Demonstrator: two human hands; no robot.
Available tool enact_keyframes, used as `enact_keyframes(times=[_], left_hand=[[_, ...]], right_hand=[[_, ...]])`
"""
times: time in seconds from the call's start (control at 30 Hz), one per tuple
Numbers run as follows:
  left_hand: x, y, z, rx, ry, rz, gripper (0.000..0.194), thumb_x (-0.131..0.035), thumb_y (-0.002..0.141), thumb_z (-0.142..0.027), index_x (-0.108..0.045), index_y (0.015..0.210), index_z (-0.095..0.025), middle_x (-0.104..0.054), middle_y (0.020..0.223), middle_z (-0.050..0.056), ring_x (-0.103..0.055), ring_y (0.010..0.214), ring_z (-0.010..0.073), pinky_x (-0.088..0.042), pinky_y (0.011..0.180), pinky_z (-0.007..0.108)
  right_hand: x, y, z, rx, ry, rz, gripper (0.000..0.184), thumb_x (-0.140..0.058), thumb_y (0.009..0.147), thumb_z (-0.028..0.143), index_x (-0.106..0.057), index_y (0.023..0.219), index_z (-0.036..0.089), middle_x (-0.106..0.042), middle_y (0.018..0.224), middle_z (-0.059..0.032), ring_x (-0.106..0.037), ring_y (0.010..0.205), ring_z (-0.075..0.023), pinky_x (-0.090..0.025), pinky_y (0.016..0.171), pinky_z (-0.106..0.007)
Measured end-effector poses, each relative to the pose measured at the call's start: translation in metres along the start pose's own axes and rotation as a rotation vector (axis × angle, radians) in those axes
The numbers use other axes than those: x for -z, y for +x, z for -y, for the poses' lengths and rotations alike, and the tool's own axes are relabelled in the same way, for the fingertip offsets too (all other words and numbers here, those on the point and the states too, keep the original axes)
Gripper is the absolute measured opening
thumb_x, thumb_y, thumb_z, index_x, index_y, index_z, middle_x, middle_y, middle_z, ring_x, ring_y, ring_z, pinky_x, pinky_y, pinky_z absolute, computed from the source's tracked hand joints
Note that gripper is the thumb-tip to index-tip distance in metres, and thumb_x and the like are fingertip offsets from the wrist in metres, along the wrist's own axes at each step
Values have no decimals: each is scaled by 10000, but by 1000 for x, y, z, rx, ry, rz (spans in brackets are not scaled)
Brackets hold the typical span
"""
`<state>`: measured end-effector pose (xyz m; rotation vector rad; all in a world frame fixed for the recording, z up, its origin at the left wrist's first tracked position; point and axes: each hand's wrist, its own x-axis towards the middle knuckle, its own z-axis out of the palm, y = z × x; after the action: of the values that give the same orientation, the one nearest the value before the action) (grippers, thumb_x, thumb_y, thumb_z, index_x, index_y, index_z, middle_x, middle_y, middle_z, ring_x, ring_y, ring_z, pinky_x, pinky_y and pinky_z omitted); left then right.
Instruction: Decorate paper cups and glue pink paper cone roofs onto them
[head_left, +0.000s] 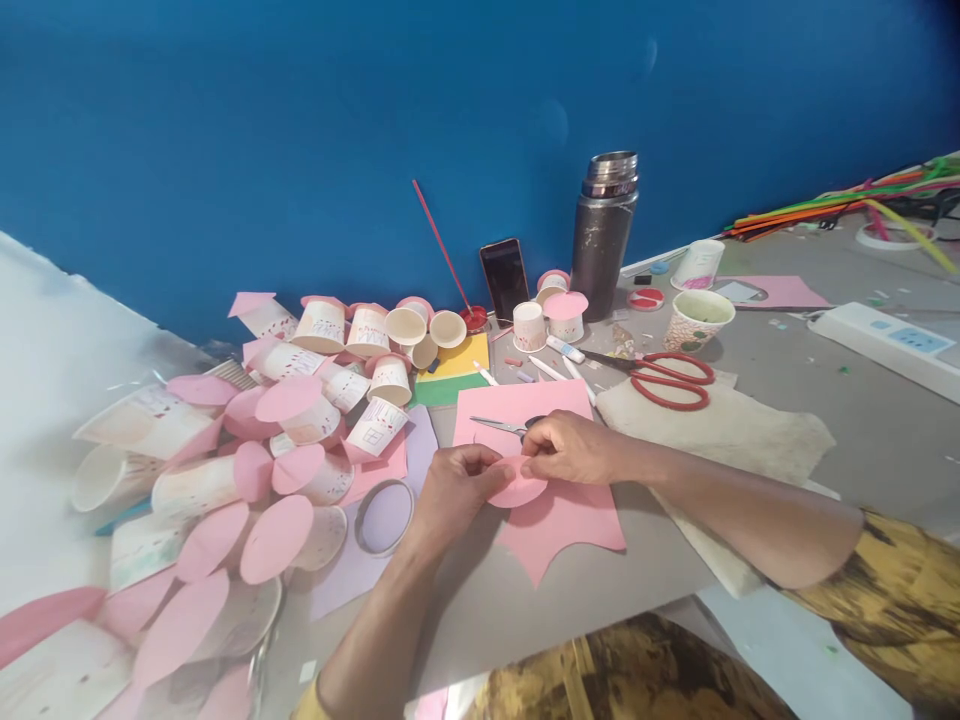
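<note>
The left hand (454, 490) and right hand (566, 445) are close together, both clamped on a pink paper circle (520, 488), one at each side of it. Directly beneath the hands, a larger pink sheet (570, 522) with a curved, cut-out near edge lies on the worktop (465, 610). Small scissors (495, 424) lie just beyond the circle, their handles partly hidden by the right hand. To the left of the hands are a tape roll (358, 518) on a purple sheet (337, 590) and, farther left, many paper cups (319, 420) with pink paper pieces. Red-handled scissors (637, 364) rest beyond the right wrist, partly on a pale cloth (720, 435). A phone (504, 280) and a dark flask (602, 250) stand well beyond the hands.
</note>
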<state>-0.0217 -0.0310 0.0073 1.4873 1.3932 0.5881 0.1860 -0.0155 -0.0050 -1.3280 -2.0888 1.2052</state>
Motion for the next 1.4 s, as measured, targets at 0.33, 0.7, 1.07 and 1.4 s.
enact_keyframes(times=[0.33, 0.7, 1.07, 1.4], left_hand=[[-4, 0, 2, 5, -10, -52, 305, -772, 694, -435, -668, 617, -159, -533, 581, -23, -407, 577, 108, -298, 540, 246], [0, 0, 1, 3, -47, -48, 278, -756, 709, -405, -669, 629, -153, -553, 614, -16, -436, 613, 116, -318, 572, 249], [1, 3, 4, 11, -125, -70, 256, -773, 699, -382, -700, 640, -144, -570, 615, -4, -429, 608, 110, -311, 569, 248], [1, 1, 0, -43, -194, -43, 186, -807, 716, -354, -773, 699, -172, -715, 693, 35, -600, 669, 163, -437, 618, 271]], right_hand=[[-8, -3, 6, 35, -140, -135, 199, -668, 849, 282, -677, 676, 185, -723, 712, -11, -579, 643, -134, -332, 599, -260], [-7, -5, 8, 40, -143, -185, 165, -644, 845, 245, -646, 690, 187, -702, 677, 13, -546, 618, -119, -320, 592, -254], [-2, -8, 14, 47, -28, -153, 119, -633, 846, 231, -687, 749, 187, -713, 695, 4, -569, 617, -126, -366, 601, -249], [-2, -5, 9, 13, 65, -200, 114, -593, 809, 200, -706, 804, 186, -698, 713, 2, -585, 645, -134, -373, 575, -241]])
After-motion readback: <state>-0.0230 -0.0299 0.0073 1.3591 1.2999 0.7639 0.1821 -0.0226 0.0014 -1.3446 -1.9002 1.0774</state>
